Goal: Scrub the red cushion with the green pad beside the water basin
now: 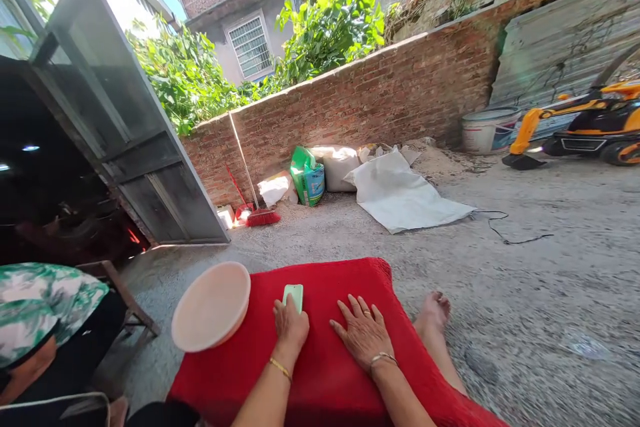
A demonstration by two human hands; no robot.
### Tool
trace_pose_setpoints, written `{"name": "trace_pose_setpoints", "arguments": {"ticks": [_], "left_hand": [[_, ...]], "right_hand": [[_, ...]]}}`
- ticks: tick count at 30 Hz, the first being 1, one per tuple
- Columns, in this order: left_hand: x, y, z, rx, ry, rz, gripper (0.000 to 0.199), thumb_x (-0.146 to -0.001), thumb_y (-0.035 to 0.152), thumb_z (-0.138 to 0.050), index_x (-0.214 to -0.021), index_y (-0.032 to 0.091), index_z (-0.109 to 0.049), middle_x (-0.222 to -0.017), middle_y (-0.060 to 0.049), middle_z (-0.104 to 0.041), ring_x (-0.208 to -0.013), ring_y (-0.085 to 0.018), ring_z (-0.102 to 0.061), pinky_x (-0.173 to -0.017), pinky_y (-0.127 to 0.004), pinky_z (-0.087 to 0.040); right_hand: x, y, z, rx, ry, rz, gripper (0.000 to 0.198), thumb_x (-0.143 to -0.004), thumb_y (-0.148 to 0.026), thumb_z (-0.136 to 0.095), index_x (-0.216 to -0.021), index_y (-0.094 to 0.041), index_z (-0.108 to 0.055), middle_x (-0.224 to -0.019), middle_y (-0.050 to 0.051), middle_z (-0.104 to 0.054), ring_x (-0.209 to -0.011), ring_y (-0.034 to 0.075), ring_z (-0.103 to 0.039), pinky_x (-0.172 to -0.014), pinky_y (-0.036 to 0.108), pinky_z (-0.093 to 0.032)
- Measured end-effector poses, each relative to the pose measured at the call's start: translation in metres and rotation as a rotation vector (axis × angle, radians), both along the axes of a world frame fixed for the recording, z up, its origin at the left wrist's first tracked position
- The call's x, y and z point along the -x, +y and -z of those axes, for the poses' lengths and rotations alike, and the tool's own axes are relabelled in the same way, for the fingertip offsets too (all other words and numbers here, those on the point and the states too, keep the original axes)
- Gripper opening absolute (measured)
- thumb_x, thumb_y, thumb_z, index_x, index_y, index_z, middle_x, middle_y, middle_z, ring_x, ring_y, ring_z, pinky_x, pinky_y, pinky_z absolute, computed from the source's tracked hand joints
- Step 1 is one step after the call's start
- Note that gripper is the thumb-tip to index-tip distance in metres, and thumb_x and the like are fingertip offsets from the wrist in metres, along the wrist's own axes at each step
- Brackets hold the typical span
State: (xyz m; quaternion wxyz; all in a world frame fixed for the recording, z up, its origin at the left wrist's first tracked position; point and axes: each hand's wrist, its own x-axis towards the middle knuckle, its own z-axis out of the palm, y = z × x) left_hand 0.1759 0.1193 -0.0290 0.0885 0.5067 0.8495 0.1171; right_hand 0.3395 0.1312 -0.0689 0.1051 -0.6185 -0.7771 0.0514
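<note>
My left hand is closed around the lower part of a flat, pale green rectangular object with rounded corners, with a finger lying on its upper face. Its kind is unclear; the far end sticks out past my fingers. Flat on the red cloth rests my right hand, fingers spread and holding nothing. The cloth covers the surface before me. To the left of my left hand, a pale pink basin stands at the cloth's edge; I see nothing in it.
A person in a green-and-white patterned top sits at the left by a wooden chair. Beyond lie a red broom, a green bag and a white sheet. A toy excavator stands right.
</note>
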Motion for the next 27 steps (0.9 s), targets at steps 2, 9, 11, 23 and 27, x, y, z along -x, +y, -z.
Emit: {"name": "trace_pose_setpoints", "arguments": {"ticks": [2, 9, 11, 23, 27], "left_hand": [[-0.013, 0.004, 0.003, -0.009, -0.021, 0.064, 0.052, -0.078, 0.021, -0.055, -0.129, 0.024, -0.053, -0.112, -0.010, -0.057, -0.104, -0.023, -0.056, -0.090, -0.029, -0.042], [0.038, 0.007, -0.012, -0.031, 0.023, -0.093, 0.045, -0.085, 0.024, -0.045, -0.130, 0.018, -0.052, -0.114, -0.016, -0.056, -0.109, -0.028, -0.055, -0.089, -0.035, -0.042], [0.051, 0.007, -0.013, -0.020, 0.032, -0.150, 0.044, -0.085, 0.023, -0.043, -0.127, 0.011, -0.052, -0.113, -0.020, -0.055, -0.108, -0.031, -0.056, -0.089, -0.038, -0.042], [-0.003, 0.023, -0.001, -0.095, 0.007, 0.070, 0.046, -0.083, 0.037, -0.056, -0.128, 0.025, -0.055, -0.118, -0.011, -0.055, -0.114, -0.026, -0.051, -0.094, -0.032, -0.039], [0.045, 0.037, -0.018, -0.090, 0.027, -0.121, 0.045, -0.088, 0.031, -0.044, -0.129, 0.013, -0.051, -0.117, -0.019, -0.053, -0.109, -0.030, -0.054, -0.090, -0.038, -0.041]], "right_hand": [[-0.001, 0.000, 0.000, 0.007, -0.012, -0.002, 0.057, -0.091, -0.055, -0.037, -0.140, -0.026, -0.048, -0.150, 0.010, -0.040, -0.140, 0.029, -0.031, -0.113, 0.051, -0.017], [-0.001, -0.004, -0.007, -0.009, 0.010, -0.012, 0.056, -0.091, -0.053, -0.039, -0.138, -0.025, -0.051, -0.149, 0.011, -0.042, -0.138, 0.031, -0.033, -0.112, 0.051, -0.018], [-0.002, -0.005, -0.007, -0.007, 0.003, -0.011, 0.055, -0.091, -0.052, -0.039, -0.137, -0.024, -0.051, -0.148, 0.011, -0.042, -0.138, 0.030, -0.034, -0.112, 0.051, -0.019], [-0.006, -0.002, 0.002, -0.025, -0.025, -0.011, 0.055, -0.090, -0.052, -0.040, -0.135, -0.024, -0.053, -0.147, 0.011, -0.044, -0.136, 0.031, -0.036, -0.111, 0.052, -0.020], [-0.006, -0.003, 0.003, -0.022, -0.023, -0.002, 0.054, -0.090, -0.052, -0.041, -0.135, -0.024, -0.053, -0.147, 0.010, -0.044, -0.136, 0.032, -0.037, -0.112, 0.052, -0.019]]}}
